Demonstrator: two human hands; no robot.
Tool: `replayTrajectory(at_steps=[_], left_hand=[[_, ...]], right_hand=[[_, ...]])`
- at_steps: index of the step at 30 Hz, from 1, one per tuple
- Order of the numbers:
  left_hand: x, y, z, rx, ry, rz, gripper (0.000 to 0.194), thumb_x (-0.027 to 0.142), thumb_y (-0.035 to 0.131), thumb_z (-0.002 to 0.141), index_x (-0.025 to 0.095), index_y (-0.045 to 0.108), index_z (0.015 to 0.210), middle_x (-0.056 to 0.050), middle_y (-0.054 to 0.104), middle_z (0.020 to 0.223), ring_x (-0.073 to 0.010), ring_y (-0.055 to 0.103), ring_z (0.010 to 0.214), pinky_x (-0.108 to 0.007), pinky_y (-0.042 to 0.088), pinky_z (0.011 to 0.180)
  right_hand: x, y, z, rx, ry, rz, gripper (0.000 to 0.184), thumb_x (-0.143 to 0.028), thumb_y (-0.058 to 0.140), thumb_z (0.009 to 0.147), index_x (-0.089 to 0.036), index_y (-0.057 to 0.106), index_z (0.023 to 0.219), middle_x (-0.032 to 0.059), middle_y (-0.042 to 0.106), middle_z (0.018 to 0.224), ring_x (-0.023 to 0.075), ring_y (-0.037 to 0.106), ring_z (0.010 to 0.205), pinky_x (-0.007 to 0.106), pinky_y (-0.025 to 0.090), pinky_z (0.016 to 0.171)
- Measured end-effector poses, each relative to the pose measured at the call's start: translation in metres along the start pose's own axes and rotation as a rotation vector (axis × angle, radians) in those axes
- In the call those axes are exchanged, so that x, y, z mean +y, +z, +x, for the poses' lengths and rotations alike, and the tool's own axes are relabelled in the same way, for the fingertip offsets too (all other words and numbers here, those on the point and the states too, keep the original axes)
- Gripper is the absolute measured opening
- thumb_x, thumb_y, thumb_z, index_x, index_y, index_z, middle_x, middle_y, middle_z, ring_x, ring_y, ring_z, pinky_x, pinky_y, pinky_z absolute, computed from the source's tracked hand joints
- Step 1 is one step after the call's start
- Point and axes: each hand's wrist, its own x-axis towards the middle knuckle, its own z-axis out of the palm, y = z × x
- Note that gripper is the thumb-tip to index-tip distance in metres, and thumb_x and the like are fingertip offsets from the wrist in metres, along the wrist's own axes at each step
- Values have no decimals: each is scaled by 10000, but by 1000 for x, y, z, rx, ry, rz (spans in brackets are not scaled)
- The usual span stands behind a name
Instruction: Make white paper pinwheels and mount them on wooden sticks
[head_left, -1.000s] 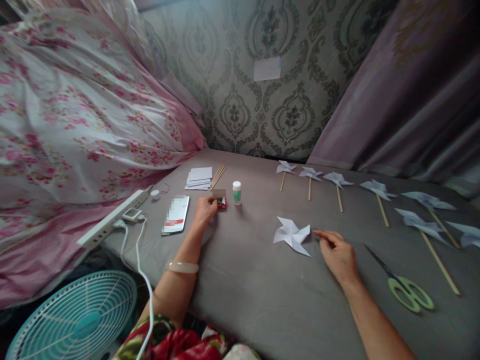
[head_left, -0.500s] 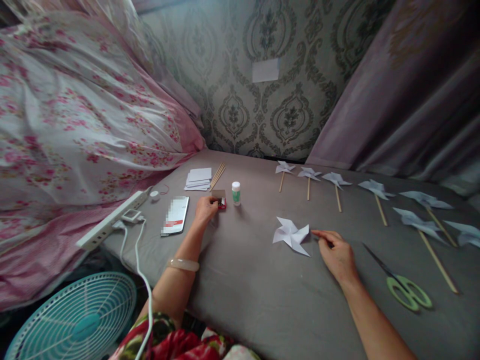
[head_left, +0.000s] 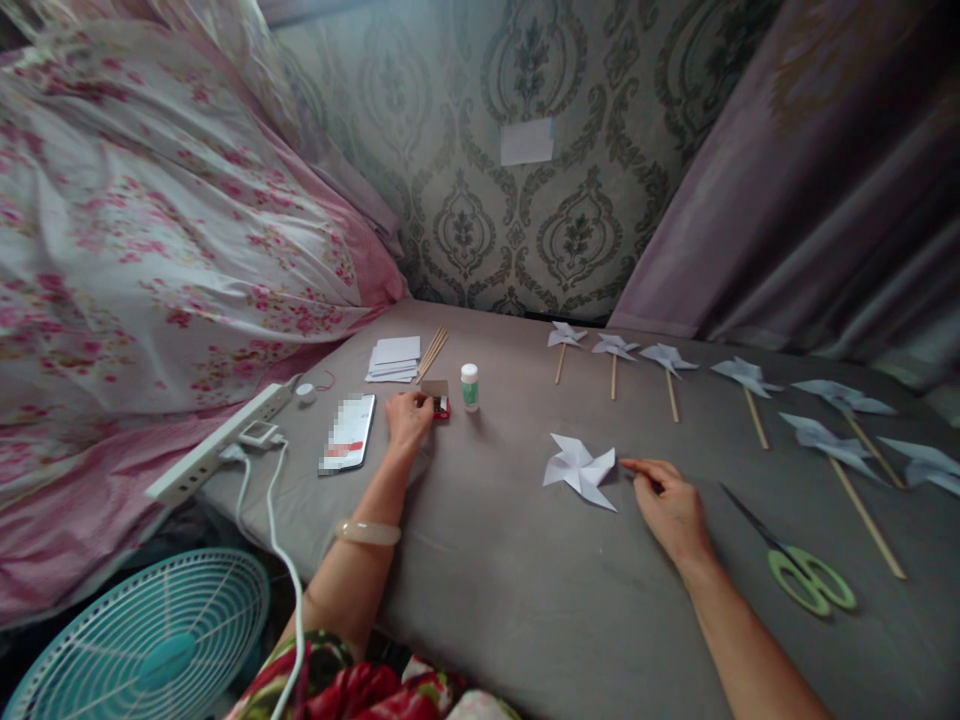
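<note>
My left hand [head_left: 407, 417] reaches forward with its fingertips on a small red and brown box [head_left: 436, 399]; whether it grips the box cannot be told. A little white bottle with a green label [head_left: 469, 386] stands just right of the box. My right hand [head_left: 669, 503] rests on the grey surface [head_left: 495, 570], fingers loosely curled, its fingertips just right of a white paper pinwheel head [head_left: 580, 469] lying flat without a stick. It holds nothing that I can see.
Several finished pinwheels on sticks [head_left: 670, 366] lie in a row at the back right. Green-handled scissors [head_left: 802, 568] lie right of my right hand. Paper squares [head_left: 394, 357], wooden sticks [head_left: 433, 351], a phone [head_left: 347, 432], a power strip [head_left: 217, 445] and a teal fan [head_left: 142, 645] are at the left.
Nothing on the surface has moved. Both hands stay where they were; only the view has shifted slightly.
</note>
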Motion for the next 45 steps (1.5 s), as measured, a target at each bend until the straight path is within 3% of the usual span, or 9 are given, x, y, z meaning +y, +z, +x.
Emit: replayTrajectory(at_steps=[7, 11, 16, 22, 25, 31, 40, 43, 45], left_hand=[[16, -18, -15, 183, -7, -422, 238, 369, 601, 715, 161, 690, 788, -62, 646, 843, -201, 581, 843, -291, 439, 732], [41, -20, -35, -61, -25, -876, 298, 430, 683, 668, 159, 678, 792, -6, 621, 709, -128, 538, 667, -247, 400, 651], [78, -7, -77, -381, -239, -1146, 277, 378, 751, 573, 160, 672, 725, -25, 643, 746, -106, 527, 677, -217, 356, 602], [113, 10, -130, -901, -202, -977, 263, 374, 728, 613, 135, 638, 672, -9, 590, 623, -74, 464, 526, -221, 316, 521], [121, 16, -145, -1047, -187, -882, 286, 404, 698, 639, 138, 592, 648, 17, 540, 548, -56, 418, 436, -217, 253, 452], [121, 24, -150, -1107, -229, -822, 275, 391, 680, 619, 148, 556, 645, 38, 502, 514, -39, 381, 372, -210, 198, 401], [119, 23, -151, -1136, -185, -819, 271, 403, 637, 691, 152, 550, 638, 43, 471, 454, -54, 388, 365, -206, 228, 397], [107, 18, -141, -1033, -113, -742, 251, 392, 607, 728, 142, 590, 706, 13, 557, 556, -64, 445, 407, -205, 285, 420], [89, 13, -129, -838, -80, -659, 235, 380, 589, 742, 145, 606, 747, 4, 588, 615, -71, 466, 431, -210, 320, 437]], right_hand=[[-3, 0, 1, 28, -15, 18, 297, -258, 450, 742, -190, 725, 831, 81, 680, 871, 212, 629, 830, 360, 493, 797], [-16, -1, 3, 82, -85, 49, 259, -267, 485, 774, -189, 723, 842, 82, 675, 859, 201, 626, 791, 337, 506, 735], [-50, -3, -1, 77, -184, 135, 191, -271, 535, 829, -209, 715, 850, 63, 684, 858, 171, 617, 738, 317, 507, 740], [-83, -7, -16, -181, -115, 319, 176, -322, 608, 825, -210, 716, 909, 39, 690, 856, 150, 617, 755, 273, 501, 734], [-86, -13, -19, -362, -90, 348, 168, -317, 625, 807, -210, 724, 889, 32, 705, 851, 153, 627, 774, 266, 493, 718], [-82, -24, -19, -546, 10, 364, 146, -310, 640, 771, -196, 726, 800, 15, 717, 785, 154, 629, 744, 273, 486, 725], [-81, -20, -23, -564, 78, 339, 174, -344, 653, 754, -176, 696, 750, 1, 669, 686, 129, 566, 632, 244, 452, 610], [-76, -21, -22, -504, 98, 339, 217, -395, 673, 736, -179, 692, 743, 12, 683, 720, 144, 590, 677, 261, 468, 665], [-69, -20, -20, -406, 144, 358, 276, -448, 688, 708, -175, 691, 748, 24, 688, 726, 160, 607, 686, 278, 479, 681]])
